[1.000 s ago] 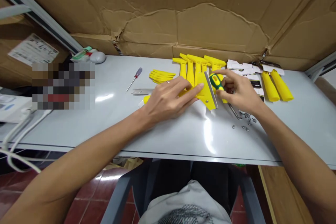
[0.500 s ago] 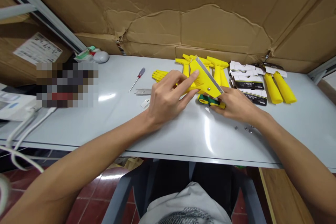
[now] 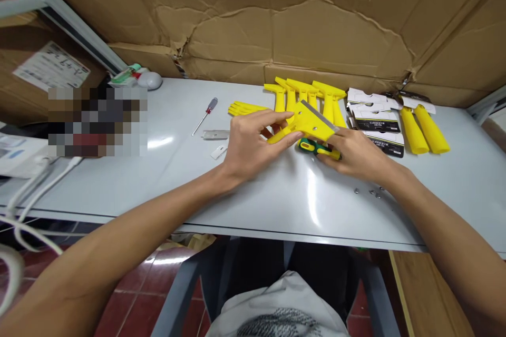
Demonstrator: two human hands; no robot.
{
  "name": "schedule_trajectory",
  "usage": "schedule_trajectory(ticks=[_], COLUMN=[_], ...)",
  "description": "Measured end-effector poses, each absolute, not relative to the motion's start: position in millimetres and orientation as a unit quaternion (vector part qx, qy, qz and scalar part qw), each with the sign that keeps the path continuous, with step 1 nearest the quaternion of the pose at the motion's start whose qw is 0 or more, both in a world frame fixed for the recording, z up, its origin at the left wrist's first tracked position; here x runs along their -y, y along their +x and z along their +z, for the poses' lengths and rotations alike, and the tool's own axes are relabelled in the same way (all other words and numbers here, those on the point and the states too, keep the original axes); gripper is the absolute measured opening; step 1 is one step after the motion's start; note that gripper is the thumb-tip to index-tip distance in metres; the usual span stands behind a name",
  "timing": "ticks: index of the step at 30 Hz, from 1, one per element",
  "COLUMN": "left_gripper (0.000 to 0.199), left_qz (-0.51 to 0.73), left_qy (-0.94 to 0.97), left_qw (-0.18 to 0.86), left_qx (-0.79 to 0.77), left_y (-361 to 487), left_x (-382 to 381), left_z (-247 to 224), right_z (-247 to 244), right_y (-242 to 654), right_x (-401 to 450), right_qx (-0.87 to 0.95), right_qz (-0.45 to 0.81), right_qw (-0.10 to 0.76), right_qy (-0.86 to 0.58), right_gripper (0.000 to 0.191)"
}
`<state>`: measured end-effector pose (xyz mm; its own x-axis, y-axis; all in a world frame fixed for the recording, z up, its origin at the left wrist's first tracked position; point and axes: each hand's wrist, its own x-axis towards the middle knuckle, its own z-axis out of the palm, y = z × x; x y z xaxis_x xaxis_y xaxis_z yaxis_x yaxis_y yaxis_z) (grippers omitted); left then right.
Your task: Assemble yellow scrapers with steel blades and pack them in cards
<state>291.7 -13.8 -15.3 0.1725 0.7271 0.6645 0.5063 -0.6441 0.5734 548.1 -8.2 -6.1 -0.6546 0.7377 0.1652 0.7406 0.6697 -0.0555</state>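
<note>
My left hand point(image 3: 253, 139) is closed on a yellow scraper point(image 3: 310, 124), fingers around its handle. Two screw heads show on the scraper's face, and a metal blade runs along its edge, slanting down to the right. At the blade's lower end, my right hand point(image 3: 351, 150) has its index finger against the scraper. Its lower fingers are wrapped round a green-and-yellow screwdriver point(image 3: 310, 146), whose handle points left beneath the scraper. Close to my left hand lie a flat metal plate point(image 3: 215, 135) and a small white-looking blade piece point(image 3: 218, 152).
Several yellow scraper bodies point(image 3: 280, 97) lie at the back. Black-and-white cards point(image 3: 377, 121) and two yellow sleeves point(image 3: 415, 131) lie right. Several small screws point(image 3: 372, 192) sit near my right forearm. A second screwdriver point(image 3: 205, 116) lies left. Cardboard point(image 3: 308, 31) walls the table's back.
The scraper has turned to lie flatter, showing both screw heads. My left index finger has drawn back from the scraper's face. My right hand stays by the blade's end with the screwdriver.
</note>
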Motion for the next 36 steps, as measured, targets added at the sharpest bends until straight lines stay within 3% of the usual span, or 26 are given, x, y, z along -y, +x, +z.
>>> schedule_trajectory(ticks=[16,18,24,28,30,36], left_gripper=[0.023,0.024,0.027,0.028,0.03,0.032], left_qz=[0.507,0.507,0.503,0.499,0.496,0.518], left_qy=[0.722,0.721,0.72,0.729,0.732,0.728], left_qw=[0.162,0.164,0.172,0.158,0.159,0.168], left_qx=[-0.442,-0.444,-0.445,-0.44,-0.439,-0.417], left_y=[294,294,295,295,294,293], left_x=[16,16,14,13,13,14], left_z=[-7,-7,-8,-10,-10,-7], right_z=[10,16,30,30,29,20], right_y=[564,570,577,581,586,604], right_x=[8,8,9,5,0,-16], right_qx=[0.913,0.915,0.903,0.839,0.809,0.796], right_qz=[0.112,0.112,0.09,0.012,-0.023,-0.055], right_qw=[0.05,0.049,0.116,0.252,0.28,0.194], right_qy=[-0.388,-0.384,-0.403,-0.481,-0.516,-0.57], right_gripper=[0.069,0.065,0.027,0.027,0.029,0.042])
